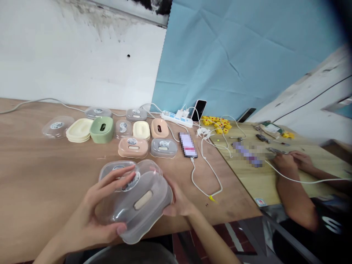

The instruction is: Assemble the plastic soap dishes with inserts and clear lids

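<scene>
My left hand (100, 205) and my right hand (177, 198) hold a grey soap box (143, 216) with a clear lid, tilted above the table's front edge. The left fingers lie over the lid by its round sticker, with the thumb on the near side. My right hand grips the opposite side, its fingers partly hidden behind the box. Just behind it, another clear-lidded grey box (106, 170) shows, partly covered. Farther back stand a closed pink soap box (133, 147) and a closed grey one (164, 147).
Behind them are a green base (101, 130), a peach base (159, 128), cream trays (78, 131) and clear lids (58, 127). A phone (188, 145) on a white cable and a power strip (177, 118) lie right. A co-worker's hands (286, 161) are at the adjoining table.
</scene>
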`<action>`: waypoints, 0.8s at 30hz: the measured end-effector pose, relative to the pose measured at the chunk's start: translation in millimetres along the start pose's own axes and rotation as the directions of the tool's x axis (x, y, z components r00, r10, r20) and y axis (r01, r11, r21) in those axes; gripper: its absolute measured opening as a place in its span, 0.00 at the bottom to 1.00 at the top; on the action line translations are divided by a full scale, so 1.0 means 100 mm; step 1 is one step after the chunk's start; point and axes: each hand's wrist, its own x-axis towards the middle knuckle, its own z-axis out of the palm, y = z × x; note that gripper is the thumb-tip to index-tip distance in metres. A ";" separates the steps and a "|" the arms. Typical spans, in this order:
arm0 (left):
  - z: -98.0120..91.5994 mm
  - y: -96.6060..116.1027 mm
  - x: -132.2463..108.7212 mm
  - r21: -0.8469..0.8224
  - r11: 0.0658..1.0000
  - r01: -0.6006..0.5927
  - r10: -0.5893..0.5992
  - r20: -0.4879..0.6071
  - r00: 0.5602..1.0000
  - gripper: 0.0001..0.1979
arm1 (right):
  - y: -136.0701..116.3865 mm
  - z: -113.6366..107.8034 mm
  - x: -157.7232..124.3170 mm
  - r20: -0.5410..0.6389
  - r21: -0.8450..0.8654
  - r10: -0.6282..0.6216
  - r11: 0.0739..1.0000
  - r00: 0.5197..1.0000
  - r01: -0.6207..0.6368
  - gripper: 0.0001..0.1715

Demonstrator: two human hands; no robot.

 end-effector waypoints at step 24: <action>0.07 -0.05 -0.19 0.020 0.988 0.151 -0.152 0.154 0.976 0.37 | 0.09 0.32 0.03 -0.151 0.093 -0.166 0.979 0.974 0.181 0.48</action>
